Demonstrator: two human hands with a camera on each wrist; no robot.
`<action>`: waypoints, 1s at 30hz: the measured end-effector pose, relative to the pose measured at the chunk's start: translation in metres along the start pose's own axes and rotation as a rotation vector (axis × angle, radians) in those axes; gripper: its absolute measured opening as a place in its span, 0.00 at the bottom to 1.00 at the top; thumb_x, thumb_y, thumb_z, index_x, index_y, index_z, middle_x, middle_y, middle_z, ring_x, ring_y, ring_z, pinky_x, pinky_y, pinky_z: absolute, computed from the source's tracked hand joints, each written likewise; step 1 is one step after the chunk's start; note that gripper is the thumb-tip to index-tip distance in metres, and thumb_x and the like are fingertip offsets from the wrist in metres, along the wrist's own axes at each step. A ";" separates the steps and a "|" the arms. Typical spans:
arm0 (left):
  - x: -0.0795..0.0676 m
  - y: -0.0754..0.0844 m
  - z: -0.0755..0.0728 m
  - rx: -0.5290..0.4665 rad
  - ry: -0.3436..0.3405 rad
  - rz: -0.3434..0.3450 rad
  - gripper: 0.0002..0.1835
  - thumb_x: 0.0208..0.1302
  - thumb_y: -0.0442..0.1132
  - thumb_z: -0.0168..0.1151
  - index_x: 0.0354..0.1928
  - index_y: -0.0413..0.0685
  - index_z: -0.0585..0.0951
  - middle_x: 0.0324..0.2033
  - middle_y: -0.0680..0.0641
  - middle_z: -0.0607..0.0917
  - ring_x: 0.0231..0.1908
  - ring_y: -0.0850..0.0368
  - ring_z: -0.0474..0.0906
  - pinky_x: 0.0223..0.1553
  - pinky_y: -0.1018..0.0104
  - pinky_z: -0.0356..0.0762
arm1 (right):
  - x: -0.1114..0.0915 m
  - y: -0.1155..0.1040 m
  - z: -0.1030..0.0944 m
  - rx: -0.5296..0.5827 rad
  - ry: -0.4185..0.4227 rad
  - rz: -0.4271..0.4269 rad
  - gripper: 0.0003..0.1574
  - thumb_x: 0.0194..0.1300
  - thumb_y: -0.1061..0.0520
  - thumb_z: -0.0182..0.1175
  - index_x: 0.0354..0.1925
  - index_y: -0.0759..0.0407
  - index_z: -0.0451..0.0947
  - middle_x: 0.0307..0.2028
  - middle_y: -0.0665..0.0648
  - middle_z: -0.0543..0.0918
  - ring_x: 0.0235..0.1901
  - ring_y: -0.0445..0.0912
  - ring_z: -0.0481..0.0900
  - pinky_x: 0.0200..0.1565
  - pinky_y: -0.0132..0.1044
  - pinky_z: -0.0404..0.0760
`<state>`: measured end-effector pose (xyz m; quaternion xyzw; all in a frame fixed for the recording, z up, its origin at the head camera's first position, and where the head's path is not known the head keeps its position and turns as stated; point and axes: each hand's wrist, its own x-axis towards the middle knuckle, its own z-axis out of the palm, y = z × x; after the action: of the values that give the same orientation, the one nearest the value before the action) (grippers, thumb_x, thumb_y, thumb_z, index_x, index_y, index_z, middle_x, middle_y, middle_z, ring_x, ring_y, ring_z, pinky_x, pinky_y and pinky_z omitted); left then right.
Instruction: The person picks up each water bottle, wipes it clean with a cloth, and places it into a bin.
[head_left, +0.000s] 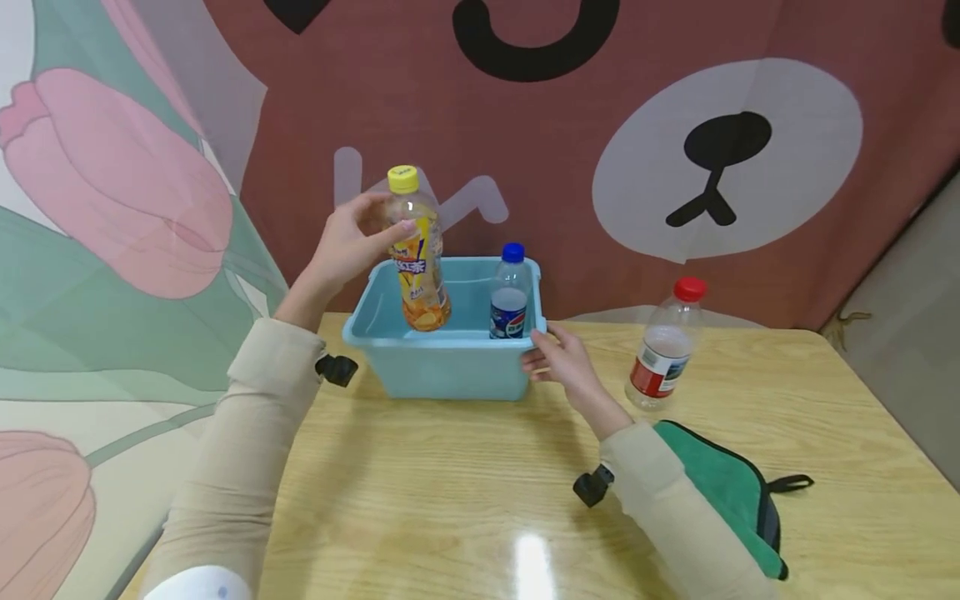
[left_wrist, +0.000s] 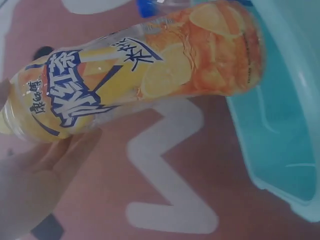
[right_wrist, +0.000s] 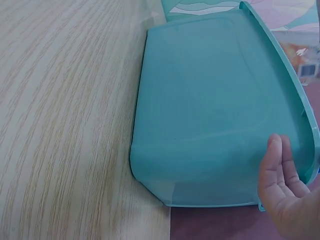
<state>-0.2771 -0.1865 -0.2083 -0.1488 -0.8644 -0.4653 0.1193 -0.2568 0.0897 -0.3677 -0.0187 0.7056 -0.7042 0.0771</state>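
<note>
My left hand [head_left: 348, 246] grips an iced tea bottle [head_left: 420, 271] with a yellow cap by its upper part. The bottle is tilted slightly, its orange base over the inside of a light blue plastic tub [head_left: 450, 371]. In the left wrist view the bottle's printed label [left_wrist: 150, 70] shows clearly, and the tub's rim [left_wrist: 295, 70] is beyond its base. My right hand [head_left: 566, 358] holds the tub's front right corner at the rim, fingers against the outer wall; the right wrist view hides the thumb. A blue-capped cola bottle [head_left: 510, 300] stands inside the tub on the right.
A red-capped clear bottle [head_left: 662, 354] stands on the wooden table [head_left: 420, 500] right of the tub. A green cloth pouch [head_left: 723, 483] with a black strap lies near my right forearm. A printed curtain [head_left: 540, 167] hangs behind the table.
</note>
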 end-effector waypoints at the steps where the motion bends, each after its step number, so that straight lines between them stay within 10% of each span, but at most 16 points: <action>1: 0.004 -0.004 0.002 0.003 -0.016 0.002 0.34 0.57 0.52 0.61 0.62 0.46 0.66 0.47 0.46 0.76 0.43 0.55 0.73 0.42 0.61 0.77 | 0.000 0.000 0.000 0.001 0.000 0.001 0.30 0.70 0.51 0.47 0.64 0.63 0.59 0.28 0.59 0.82 0.25 0.44 0.80 0.33 0.41 0.81; 13: 0.031 -0.022 0.029 0.115 -0.099 -0.096 0.35 0.57 0.54 0.61 0.60 0.40 0.63 0.49 0.43 0.73 0.48 0.51 0.69 0.47 0.57 0.73 | 0.000 0.002 0.000 -0.003 0.005 -0.004 0.30 0.69 0.50 0.48 0.64 0.63 0.58 0.29 0.60 0.82 0.26 0.44 0.80 0.34 0.42 0.81; 21: 0.045 -0.027 0.041 0.019 -0.207 -0.184 0.33 0.58 0.49 0.61 0.61 0.40 0.65 0.48 0.40 0.74 0.48 0.49 0.72 0.48 0.55 0.75 | 0.002 0.002 -0.001 0.005 0.000 -0.007 0.30 0.69 0.50 0.48 0.65 0.61 0.58 0.29 0.59 0.82 0.26 0.43 0.80 0.33 0.41 0.81; 30: 0.043 -0.047 0.057 0.035 -0.192 -0.255 0.35 0.55 0.48 0.65 0.60 0.39 0.65 0.48 0.40 0.73 0.48 0.48 0.71 0.48 0.56 0.74 | 0.000 0.002 0.000 0.023 0.004 -0.022 0.31 0.69 0.50 0.48 0.64 0.63 0.58 0.28 0.59 0.82 0.25 0.43 0.80 0.31 0.38 0.81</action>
<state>-0.3385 -0.1571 -0.2601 -0.0793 -0.8917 -0.4452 -0.0214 -0.2565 0.0895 -0.3698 -0.0243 0.6974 -0.7130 0.0681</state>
